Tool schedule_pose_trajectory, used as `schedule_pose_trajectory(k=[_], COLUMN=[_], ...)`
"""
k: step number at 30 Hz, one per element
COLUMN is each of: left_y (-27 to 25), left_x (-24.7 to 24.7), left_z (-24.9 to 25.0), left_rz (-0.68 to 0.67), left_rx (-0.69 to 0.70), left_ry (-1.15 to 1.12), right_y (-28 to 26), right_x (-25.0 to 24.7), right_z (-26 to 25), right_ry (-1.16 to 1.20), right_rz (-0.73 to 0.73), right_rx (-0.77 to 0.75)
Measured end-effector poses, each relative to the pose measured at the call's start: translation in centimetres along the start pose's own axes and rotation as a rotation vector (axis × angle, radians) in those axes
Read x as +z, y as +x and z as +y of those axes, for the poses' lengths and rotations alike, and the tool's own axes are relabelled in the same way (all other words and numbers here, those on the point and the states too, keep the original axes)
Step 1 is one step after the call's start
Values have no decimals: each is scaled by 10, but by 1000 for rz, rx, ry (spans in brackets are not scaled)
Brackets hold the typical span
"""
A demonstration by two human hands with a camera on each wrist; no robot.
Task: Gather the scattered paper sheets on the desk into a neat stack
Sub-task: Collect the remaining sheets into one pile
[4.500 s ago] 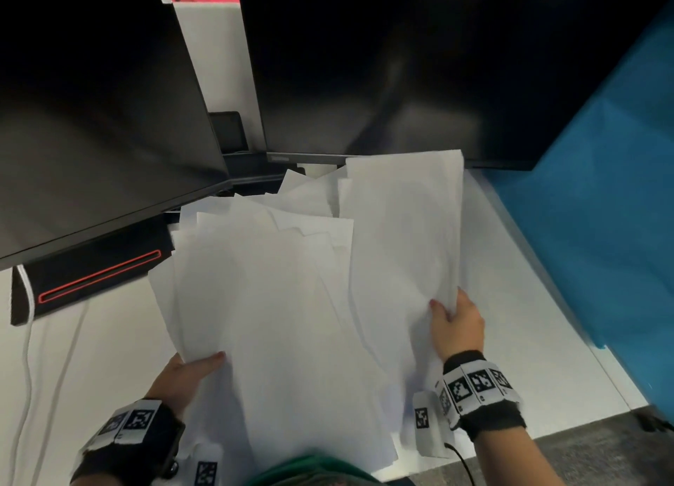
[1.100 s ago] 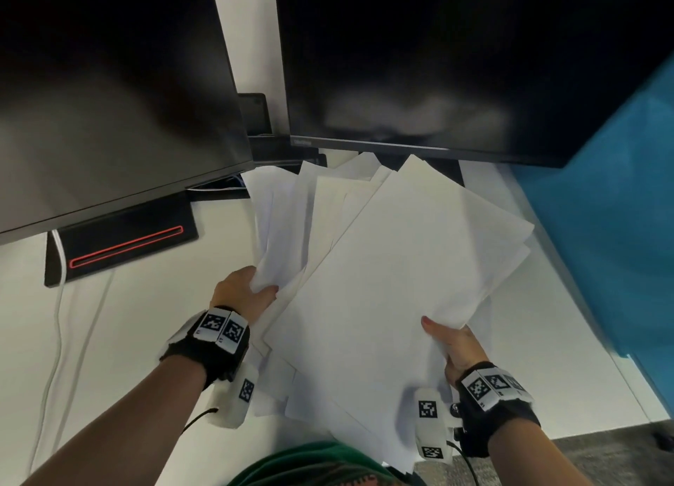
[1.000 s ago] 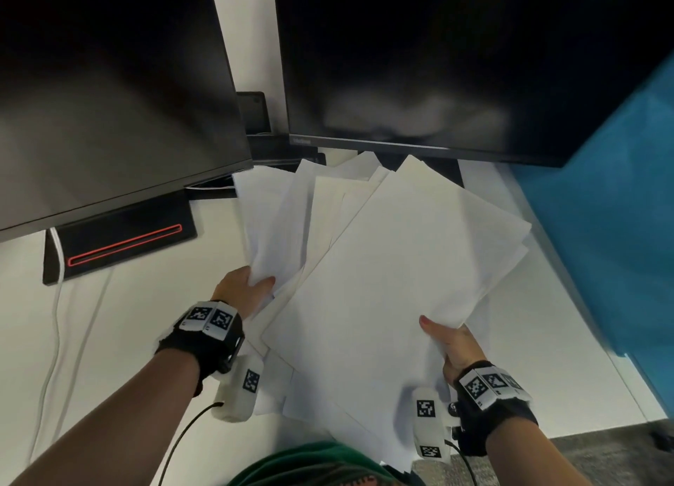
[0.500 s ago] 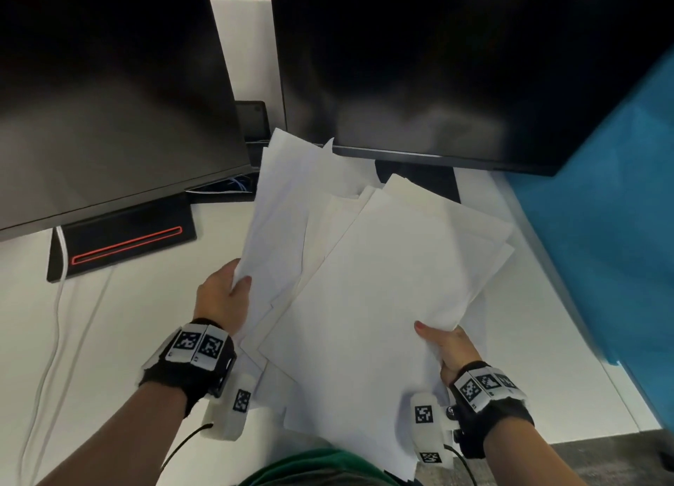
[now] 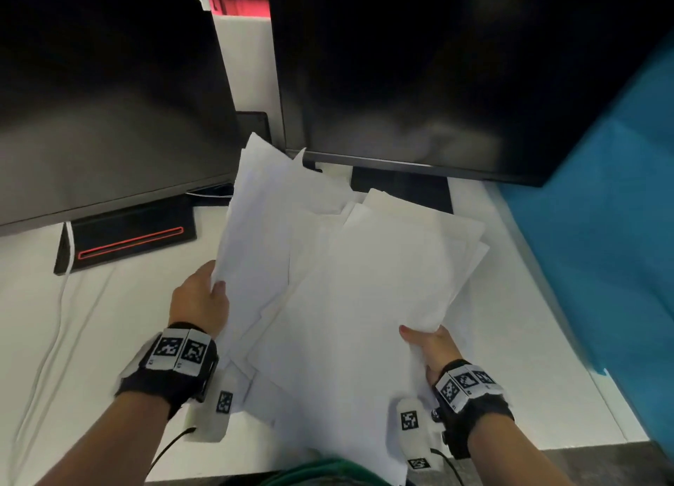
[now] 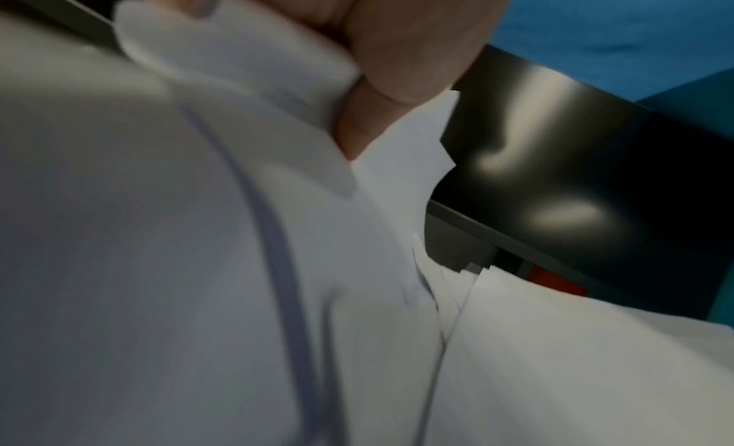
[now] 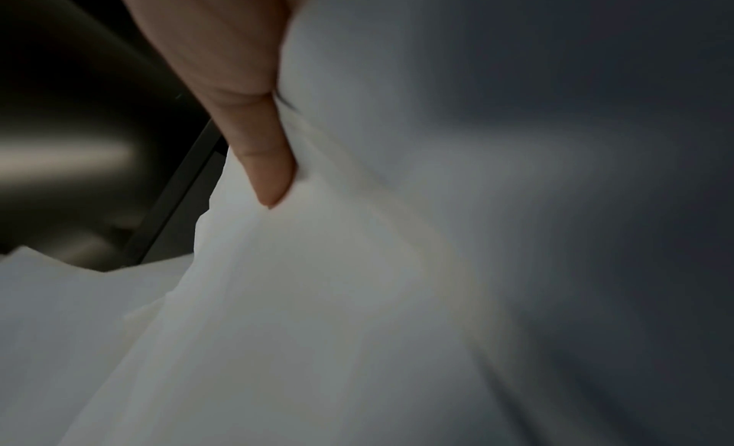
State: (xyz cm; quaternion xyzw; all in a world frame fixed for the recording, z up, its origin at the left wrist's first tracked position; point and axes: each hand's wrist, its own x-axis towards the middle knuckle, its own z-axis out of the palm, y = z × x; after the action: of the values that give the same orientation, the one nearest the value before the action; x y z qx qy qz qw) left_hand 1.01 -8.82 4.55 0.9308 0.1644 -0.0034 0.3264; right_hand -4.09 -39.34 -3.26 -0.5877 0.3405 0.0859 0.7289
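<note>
A fanned bundle of white paper sheets (image 5: 350,296) is held above the white desk (image 5: 73,325), its corners pointing different ways. My left hand (image 5: 204,299) grips the bundle's left edge, thumb on top; the left wrist view shows fingers (image 6: 397,60) curled round the paper sheets (image 6: 198,264). My right hand (image 5: 426,343) holds the lower right edge, thumb over the top sheet. In the right wrist view a finger (image 7: 258,157) presses into the paper sheets (image 7: 357,295). The far tips of the left sheets rise in front of the monitors.
Two dark monitors (image 5: 109,95) (image 5: 437,66) stand at the back. A black bar with a red line (image 5: 127,241) lies under the left monitor, with a white cable (image 5: 62,303) running down. A blue partition (image 5: 601,230) borders the right. The desk's front edge (image 5: 547,445) is near my body.
The left hand has lifted and swung its sheets upright, their tips now reaching the monitors. The right-hand sheets pulled slightly closer together. The view tilted up a little.
</note>
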Motion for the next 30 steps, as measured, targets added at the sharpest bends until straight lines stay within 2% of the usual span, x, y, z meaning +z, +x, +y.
schedule_pose_trajectory(k=[5, 10, 16, 19, 24, 27, 30], left_y=[-12, -19, -26, -32, -44, -48, -46], left_x=[-28, -54, -88, -101, -100, -82, -42], left_z=[3, 11, 18, 23, 36, 36, 19], left_rz=[187, 289, 449, 489, 442, 354, 197], left_rx=[45, 70, 202, 236, 243, 162, 26], left_ry=[-80, -104, -105, -132, -279, -394, -467], right_y=[3, 11, 11, 11, 9, 6, 1], right_x=[-2, -5, -4, -5, -5, -5, -5], right_z=[-2, -1, -1, -1, -2, -4, -5], right_ry=[-67, -110, -112, -107, -111, -120, -126], right_rz=[36, 75, 76, 67, 59, 55, 53], right_rx=[-5, 7, 11, 13, 18, 26, 34])
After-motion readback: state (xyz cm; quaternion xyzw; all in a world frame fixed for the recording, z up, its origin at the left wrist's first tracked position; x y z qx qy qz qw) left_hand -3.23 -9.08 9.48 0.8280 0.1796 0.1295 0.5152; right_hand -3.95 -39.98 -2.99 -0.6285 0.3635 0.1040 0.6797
